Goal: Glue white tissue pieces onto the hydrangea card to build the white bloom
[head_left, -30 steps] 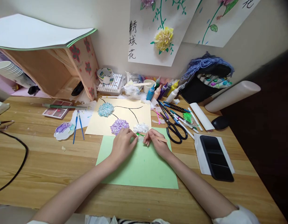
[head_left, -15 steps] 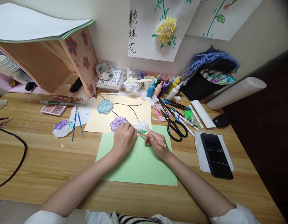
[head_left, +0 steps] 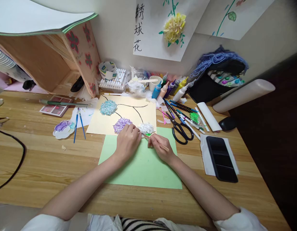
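Observation:
My left hand [head_left: 127, 141] rests on the green paper sheet [head_left: 143, 168], fingers curled and pinched at the lower edge of the cream paper [head_left: 107, 123], beside the white tissue flower [head_left: 146, 128]. What it pinches is too small to name. My right hand [head_left: 160, 148] is closed round a thin wooden stick [head_left: 164, 147], whose tip points to a small green piece under the white flower. A purple tissue flower [head_left: 121, 123] and a blue one [head_left: 108, 107] are glued on the cream paper along black drawn stems.
Black scissors [head_left: 180, 130], markers and pens lie right of the papers; a black phone [head_left: 222, 158] on white paper sits further right. Glue bottles [head_left: 162, 89], cups and a marker tray stand at the back. Brushes [head_left: 78, 123], a palette and a black cable [head_left: 15, 163] lie left.
Both hands have shifted slightly up toward the white flower. The camera has tilted down a little, so everything sits higher in the frame.

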The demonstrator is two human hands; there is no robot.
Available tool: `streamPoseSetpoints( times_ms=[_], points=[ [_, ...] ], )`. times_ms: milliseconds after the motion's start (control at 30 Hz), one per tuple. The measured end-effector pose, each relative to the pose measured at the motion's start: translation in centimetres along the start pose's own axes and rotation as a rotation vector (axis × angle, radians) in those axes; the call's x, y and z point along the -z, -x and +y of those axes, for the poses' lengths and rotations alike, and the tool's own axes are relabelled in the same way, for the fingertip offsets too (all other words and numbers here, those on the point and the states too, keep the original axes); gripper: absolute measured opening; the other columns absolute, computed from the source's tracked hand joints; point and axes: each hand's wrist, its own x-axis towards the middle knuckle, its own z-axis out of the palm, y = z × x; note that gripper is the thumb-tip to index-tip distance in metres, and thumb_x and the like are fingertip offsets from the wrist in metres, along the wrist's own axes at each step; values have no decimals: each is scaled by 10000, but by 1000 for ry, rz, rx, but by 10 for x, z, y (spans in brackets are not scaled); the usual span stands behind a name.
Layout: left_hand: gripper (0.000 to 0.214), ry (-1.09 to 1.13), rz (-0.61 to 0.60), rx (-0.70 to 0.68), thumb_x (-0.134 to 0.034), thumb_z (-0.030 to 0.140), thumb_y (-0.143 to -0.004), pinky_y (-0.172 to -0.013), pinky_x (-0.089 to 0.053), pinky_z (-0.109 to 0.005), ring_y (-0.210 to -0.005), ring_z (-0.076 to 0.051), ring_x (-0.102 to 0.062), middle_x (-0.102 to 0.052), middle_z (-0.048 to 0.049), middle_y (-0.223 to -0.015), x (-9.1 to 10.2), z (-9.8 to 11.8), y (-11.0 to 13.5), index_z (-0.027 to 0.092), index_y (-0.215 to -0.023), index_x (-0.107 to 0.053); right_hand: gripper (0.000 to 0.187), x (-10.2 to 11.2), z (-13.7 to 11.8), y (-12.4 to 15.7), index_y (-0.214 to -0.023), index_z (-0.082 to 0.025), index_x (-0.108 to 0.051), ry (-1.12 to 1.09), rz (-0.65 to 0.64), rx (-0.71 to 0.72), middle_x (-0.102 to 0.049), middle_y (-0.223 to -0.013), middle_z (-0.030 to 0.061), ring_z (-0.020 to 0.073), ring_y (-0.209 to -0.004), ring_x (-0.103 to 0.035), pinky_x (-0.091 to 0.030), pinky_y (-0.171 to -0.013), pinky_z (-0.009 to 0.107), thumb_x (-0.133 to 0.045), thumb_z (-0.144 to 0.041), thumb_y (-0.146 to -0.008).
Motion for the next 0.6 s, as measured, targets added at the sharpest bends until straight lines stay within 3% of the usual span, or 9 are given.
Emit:
streamPoseSetpoints(
  times_ms=[133, 300, 600],
  points=[
    [222, 49, 25, -93, -472, 234, -869, -583, -361, -294, -667, -149, -543, -621, -12, -685, 3, 1, 14, 179, -692, -594, 342, 0, 1, -1, -687, -196, -510, -23, -10, -32, -541, -628, 0, 117, -597, -526, -411, -613, 234, -337, -333, -948],
    [166, 141, 29, -125, -470, 201, -867, -664, -417, -277, -755, -145, -596, -677, -23, -819, 0, 0, 25, 166, -851, -631, 348, 1, 2, -2, -696, -193, -518, -58, 0, -82, -562, -629, 0, 109, -584, -533, -416, -587, 223, -334, -345, -949],
    [254, 113, 13, -157, -442, 193, -868, -537, -396, -271, -592, -125, -577, -635, -20, -680, -5, -2, 27, 158, -684, -614, 420, -6, -18, -30, -624, -187, -490, -136, 139, -260, -582, -503, -4, 100, -433, -539, -430, -431, 197, -362, -465, -911]
  ],
)
